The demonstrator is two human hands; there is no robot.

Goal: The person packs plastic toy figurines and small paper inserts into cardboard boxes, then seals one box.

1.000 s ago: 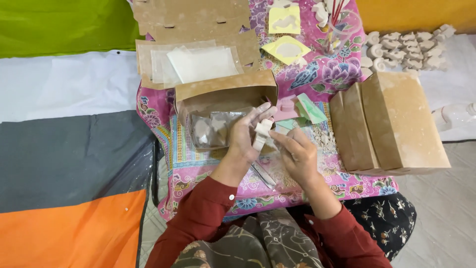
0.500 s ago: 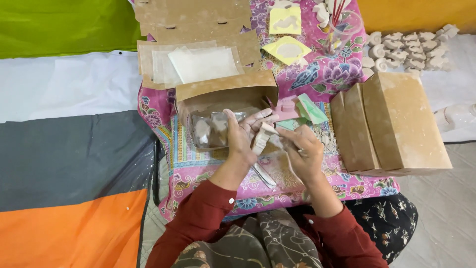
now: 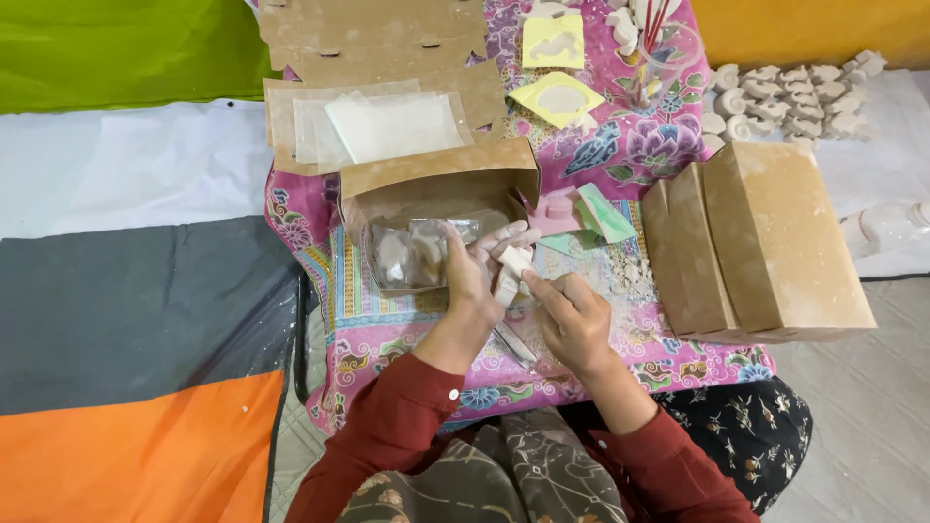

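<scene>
Left hand (image 3: 475, 276) held a small pale cast piece (image 3: 511, 263), fingers closed narrowly around it, thumb side up. Right hand (image 3: 573, 315) sat just beside, fingertips (image 3: 536, 281) touching the piece's lower edge; pinched on a thin tool or bare, could not tell. The piece was above the floral cloth (image 3: 407, 339), just right of the open brown box (image 3: 436, 208). The box held clear bagged pieces (image 3: 412, 254), close to the left hand's knuckles. A thin clear strip (image 3: 513, 344) lay on the cloth under the wrists.

Edges: the cloth's left edge fell beside the grey and orange mat (image 3: 145, 368); the near edge met the person's lap. A closed brown box (image 3: 765, 242) stood well right of the right hand, with a pile of pale crumbs (image 3: 625, 276) between. Pink and green moulds (image 3: 581, 208) lay just beyond the hands. Flat cardboard with clear sheets (image 3: 387, 121) was behind the open box. Yellow moulds (image 3: 557, 68) sat at the far side, and rows of white cast figures (image 3: 794, 92) lay far right on the white sheet. Open room: bare cloth in front of the closed box, right of the right wrist.
</scene>
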